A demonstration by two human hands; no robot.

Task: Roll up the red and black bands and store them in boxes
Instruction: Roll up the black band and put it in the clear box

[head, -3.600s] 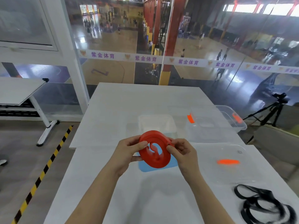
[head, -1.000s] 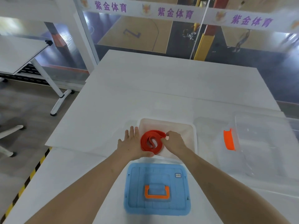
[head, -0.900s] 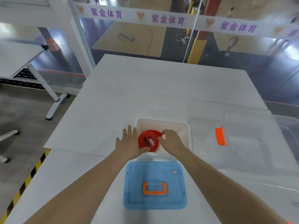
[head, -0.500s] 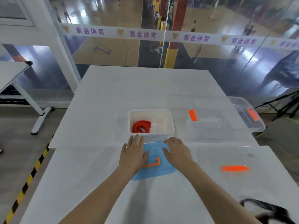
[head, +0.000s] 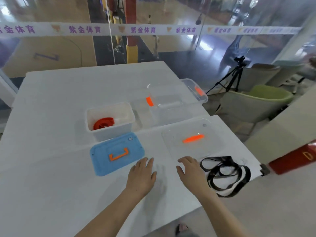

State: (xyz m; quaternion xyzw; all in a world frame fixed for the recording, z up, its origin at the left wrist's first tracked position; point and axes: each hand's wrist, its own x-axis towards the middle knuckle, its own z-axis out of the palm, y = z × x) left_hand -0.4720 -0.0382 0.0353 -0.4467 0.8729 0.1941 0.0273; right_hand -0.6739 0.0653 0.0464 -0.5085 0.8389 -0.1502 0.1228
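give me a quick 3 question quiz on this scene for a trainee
1. True or false: the red band lies in the white box.
2. Where is the black band?
A. in the clear box
B. on the table, beside the right hand
C. on the blue lid
3. What do the left hand and right hand hold?

Key: 1 true; 2 B; 3 nothing, both are open.
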